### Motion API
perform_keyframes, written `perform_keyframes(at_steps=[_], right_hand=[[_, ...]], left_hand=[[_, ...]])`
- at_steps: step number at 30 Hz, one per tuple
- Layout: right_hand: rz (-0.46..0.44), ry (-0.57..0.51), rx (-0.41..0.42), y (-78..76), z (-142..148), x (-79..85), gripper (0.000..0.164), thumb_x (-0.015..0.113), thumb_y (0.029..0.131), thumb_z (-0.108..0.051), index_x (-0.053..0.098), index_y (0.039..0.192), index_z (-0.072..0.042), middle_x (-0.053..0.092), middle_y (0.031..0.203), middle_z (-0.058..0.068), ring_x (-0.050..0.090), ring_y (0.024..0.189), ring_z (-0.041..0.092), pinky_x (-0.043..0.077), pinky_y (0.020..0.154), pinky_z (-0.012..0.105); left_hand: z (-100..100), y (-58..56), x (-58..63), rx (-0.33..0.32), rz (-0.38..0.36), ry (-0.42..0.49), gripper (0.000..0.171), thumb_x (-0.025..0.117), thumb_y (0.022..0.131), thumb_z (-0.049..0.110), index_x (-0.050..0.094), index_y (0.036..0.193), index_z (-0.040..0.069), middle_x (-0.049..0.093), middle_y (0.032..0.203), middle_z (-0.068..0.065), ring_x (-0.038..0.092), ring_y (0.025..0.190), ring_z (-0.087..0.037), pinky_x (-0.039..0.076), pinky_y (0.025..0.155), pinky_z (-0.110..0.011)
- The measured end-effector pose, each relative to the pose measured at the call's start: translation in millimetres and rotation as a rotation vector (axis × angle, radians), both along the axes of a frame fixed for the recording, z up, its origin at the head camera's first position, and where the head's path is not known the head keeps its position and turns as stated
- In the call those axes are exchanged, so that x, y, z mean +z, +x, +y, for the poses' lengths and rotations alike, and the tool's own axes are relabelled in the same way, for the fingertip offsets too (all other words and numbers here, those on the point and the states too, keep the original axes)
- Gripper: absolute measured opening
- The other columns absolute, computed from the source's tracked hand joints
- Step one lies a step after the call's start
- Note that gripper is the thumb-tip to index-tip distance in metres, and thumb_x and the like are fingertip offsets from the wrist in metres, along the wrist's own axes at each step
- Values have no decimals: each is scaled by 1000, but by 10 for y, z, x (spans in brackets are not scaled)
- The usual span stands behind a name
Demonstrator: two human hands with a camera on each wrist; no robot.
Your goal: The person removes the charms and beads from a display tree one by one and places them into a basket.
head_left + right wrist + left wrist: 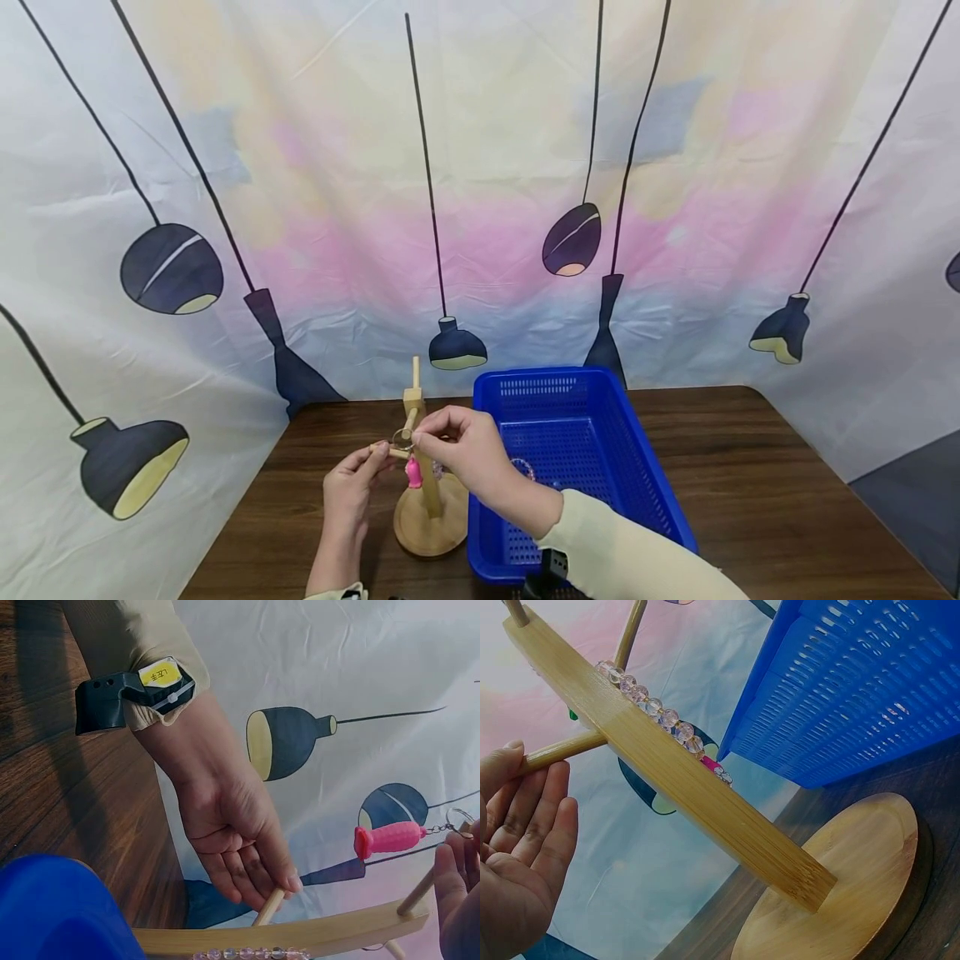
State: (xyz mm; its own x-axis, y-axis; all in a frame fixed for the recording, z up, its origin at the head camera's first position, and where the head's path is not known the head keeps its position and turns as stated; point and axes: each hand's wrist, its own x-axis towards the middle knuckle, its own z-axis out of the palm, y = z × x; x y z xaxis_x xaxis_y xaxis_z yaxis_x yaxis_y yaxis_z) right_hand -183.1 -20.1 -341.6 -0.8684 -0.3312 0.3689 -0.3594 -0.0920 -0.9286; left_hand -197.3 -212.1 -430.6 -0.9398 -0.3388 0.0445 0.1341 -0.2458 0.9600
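A wooden stand with a round base and several pegs stands on the table. My left hand pinches the end of one peg between thumb and fingers. My right hand pinches the metal ring of a keychain beside another peg; whether the ring is around that peg I cannot tell. From the ring a pink fish-like charm hangs on a short chain. A clear-beaded bracelet hangs at the post's far side in the left wrist view.
Right of the stand, close to its base, is a blue plastic basket with perforated walls. A beaded bracelet lies inside it, partly hidden by my right arm. The dark wooden table reaches back to a printed cloth.
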Motion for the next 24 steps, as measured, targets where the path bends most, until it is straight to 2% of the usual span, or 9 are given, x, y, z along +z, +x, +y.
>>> perform_keyframes(at_steps=[11,17,24], right_hand=[[-4,10,35,53,68,40,18,71,92,-2,68,95,16,69,107,36,62,72,-6,52,62,12],[-5,4,85,54,184,38,18,70,91,0,65,95,18,68,104,38,62,67,-4,56,64,14],[-32,67,66,8,369,15,19,71,92,-1,66,96,17,69,106,36,65,77,-4,56,72,13]], left_hand=[[-5,7,8,-2,7,10,32,67,99,6,77,75,25,75,72,14,72,68,1,61,70,-15],[3,0,-4,5,2,-13,31,68,98,7,76,76,26,76,73,14,73,69,1,62,70,-16],[-1,3,3,1,-13,-12,27,69,98,7,77,78,23,77,76,14,73,70,0,63,74,-18]])
